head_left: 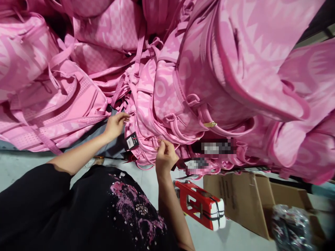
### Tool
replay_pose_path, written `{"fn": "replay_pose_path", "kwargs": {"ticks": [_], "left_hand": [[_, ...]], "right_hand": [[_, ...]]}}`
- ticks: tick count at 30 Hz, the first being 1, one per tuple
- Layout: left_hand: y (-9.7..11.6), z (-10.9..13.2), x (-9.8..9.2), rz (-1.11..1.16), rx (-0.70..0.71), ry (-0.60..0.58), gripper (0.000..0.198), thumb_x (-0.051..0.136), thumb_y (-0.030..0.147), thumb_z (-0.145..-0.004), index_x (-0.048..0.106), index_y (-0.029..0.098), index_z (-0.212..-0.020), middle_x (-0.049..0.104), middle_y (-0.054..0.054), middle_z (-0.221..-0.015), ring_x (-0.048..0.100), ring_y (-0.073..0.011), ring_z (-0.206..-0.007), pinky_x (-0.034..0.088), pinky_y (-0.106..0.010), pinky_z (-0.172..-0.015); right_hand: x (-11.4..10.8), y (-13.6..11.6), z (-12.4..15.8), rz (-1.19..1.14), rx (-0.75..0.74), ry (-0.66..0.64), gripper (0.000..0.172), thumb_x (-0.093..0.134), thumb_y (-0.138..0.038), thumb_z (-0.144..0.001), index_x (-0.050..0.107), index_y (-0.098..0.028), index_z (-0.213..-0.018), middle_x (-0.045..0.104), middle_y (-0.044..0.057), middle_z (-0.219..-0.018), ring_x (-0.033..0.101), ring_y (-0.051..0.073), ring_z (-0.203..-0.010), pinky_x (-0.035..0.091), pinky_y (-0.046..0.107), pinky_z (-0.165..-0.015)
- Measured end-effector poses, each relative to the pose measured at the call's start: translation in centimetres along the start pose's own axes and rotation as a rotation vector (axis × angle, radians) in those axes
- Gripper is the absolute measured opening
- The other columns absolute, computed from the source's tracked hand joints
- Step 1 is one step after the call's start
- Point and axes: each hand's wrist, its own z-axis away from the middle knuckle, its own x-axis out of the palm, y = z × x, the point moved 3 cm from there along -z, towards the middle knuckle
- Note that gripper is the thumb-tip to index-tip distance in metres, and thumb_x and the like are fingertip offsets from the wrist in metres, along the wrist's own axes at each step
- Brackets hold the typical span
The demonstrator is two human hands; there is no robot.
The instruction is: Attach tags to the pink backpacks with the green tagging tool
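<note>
My left hand [115,126] is at the left side of a pink patterned backpack [146,104], fingers bent and their tips against its fabric; whether they grip a fold or strap there is hidden. A black hang tag [131,141] with a white label lies against the pink fabric just below that hand. My right hand [166,156] is closed in a pinch to the right of the tag, in front of the lower bags. A thin cord seems to run from the tag towards its fingertips, too fine to see clearly.
Pink backpacks are heaped all around, with a large one [240,62] leaning in from the right and more at left [52,104]. On the floor below are a red and white object [201,205], an open cardboard box [235,202] and a clear plastic bundle [291,226].
</note>
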Motion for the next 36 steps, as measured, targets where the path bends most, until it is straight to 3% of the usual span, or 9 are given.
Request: {"fn": "replay_pose_path", "kwargs": {"ticks": [4, 9, 14, 18, 22, 25, 30, 32, 36], "left_hand": [[-4.0, 2.5, -2.2, 0.074, -0.175, 0.086, 0.018, 0.049, 0.025, -0.079, 0.065, 0.017, -0.082, 0.063, 0.0, -0.071, 0.053, -0.0105, -0.061, 0.041, -0.021, -0.058], [-5.6, 6.3, 0.6, 0.172, -0.261, -0.01, 0.025, 0.067, 0.039, -0.073, 0.064, 0.016, -0.081, 0.058, 0.003, -0.065, 0.049, -0.0091, -0.058, 0.038, -0.021, -0.059], [-4.5, 5.9, 5.0, 0.271, -0.241, -0.086, 0.027, 0.073, 0.039, -0.07, 0.063, 0.017, -0.082, 0.047, 0.008, -0.057, 0.042, -0.0077, -0.054, 0.033, -0.02, -0.056], [-4.2, 5.6, 6.4, 0.307, -0.233, -0.071, 0.022, 0.068, 0.039, -0.075, 0.062, 0.018, -0.077, 0.048, 0.007, -0.057, 0.041, -0.0077, -0.052, 0.032, -0.02, -0.055], [-4.2, 5.6, 6.6, 0.313, -0.208, -0.022, 0.02, 0.07, 0.036, -0.073, 0.061, 0.018, -0.077, 0.045, 0.008, -0.055, 0.038, -0.0073, -0.051, 0.031, -0.02, -0.054], [-3.8, 5.5, 6.1, 0.303, -0.163, 0.037, 0.02, 0.069, 0.037, -0.077, 0.063, 0.018, -0.078, 0.053, 0.005, -0.062, 0.044, -0.0085, -0.055, 0.036, -0.021, -0.057], [-0.9, 4.8, 4.5, 0.271, -0.002, 0.108, 0.019, 0.07, 0.037, -0.082, 0.067, 0.018, -0.082, 0.065, -0.003, -0.09, 0.06, -0.0137, -0.084, 0.047, -0.025, -0.076], [0.6, 4.4, 4.4, 0.274, 0.054, 0.064, 0.019, 0.068, 0.037, -0.084, 0.067, 0.018, -0.085, 0.069, -0.005, -0.098, 0.063, -0.0151, -0.091, 0.049, -0.026, -0.081], [3.0, 3.6, 5.3, 0.279, 0.094, -0.142, 0.021, 0.063, 0.037, -0.088, 0.068, 0.017, -0.091, 0.072, -0.004, -0.085, 0.061, -0.011, -0.064, 0.05, -0.024, -0.065]], "right_hand": [[0.4, 0.3, -0.2, -0.096, 0.091, 0.04, 0.023, 0.057, -0.037, -0.093, 0.069, -0.017, -0.092, 0.075, 0.004, -0.069, 0.071, 0.018, -0.055, 0.054, 0.028, -0.056], [0.9, 0.2, -0.1, -0.169, 0.144, 0.013, 0.024, 0.059, -0.039, -0.092, 0.067, -0.016, -0.094, 0.076, 0.006, -0.078, 0.072, 0.018, -0.058, 0.055, 0.028, -0.056], [1.2, 0.0, 0.3, -0.221, 0.171, -0.014, 0.024, 0.058, -0.04, -0.092, 0.063, -0.017, -0.095, 0.076, 0.008, -0.081, 0.071, 0.018, -0.058, 0.056, 0.029, -0.056], [1.3, -0.2, 0.4, -0.266, 0.167, -0.022, 0.023, 0.057, -0.039, -0.093, 0.062, -0.017, -0.096, 0.076, 0.009, -0.087, 0.07, 0.016, -0.057, 0.058, 0.029, -0.058], [1.3, -0.2, 0.4, -0.216, 0.143, -0.031, 0.021, 0.056, -0.037, -0.094, 0.062, -0.018, -0.096, 0.076, 0.007, -0.082, 0.072, 0.017, -0.06, 0.058, 0.03, -0.061], [1.2, -0.1, 0.4, -0.215, 0.114, -0.028, 0.02, 0.055, -0.036, -0.095, 0.062, -0.018, -0.096, 0.077, 0.008, -0.087, 0.071, 0.016, -0.059, 0.057, 0.029, -0.058], [1.6, -0.5, 0.2, -0.32, 0.097, -0.099, 0.017, 0.056, -0.034, -0.095, 0.062, -0.018, -0.094, 0.077, 0.009, -0.101, 0.071, 0.015, -0.062, 0.056, 0.028, -0.058], [2.1, -0.7, -0.2, -0.393, 0.127, -0.176, 0.017, 0.054, -0.034, -0.095, 0.062, -0.019, -0.093, 0.077, 0.008, -0.095, 0.07, 0.015, -0.062, 0.056, 0.029, -0.059], [2.7, -1.0, -1.3, -0.416, 0.085, -0.297, 0.021, 0.051, -0.035, -0.093, 0.066, -0.02, -0.092, 0.072, 0.003, -0.077, 0.064, 0.015, -0.055, 0.056, 0.032, -0.06]]}}
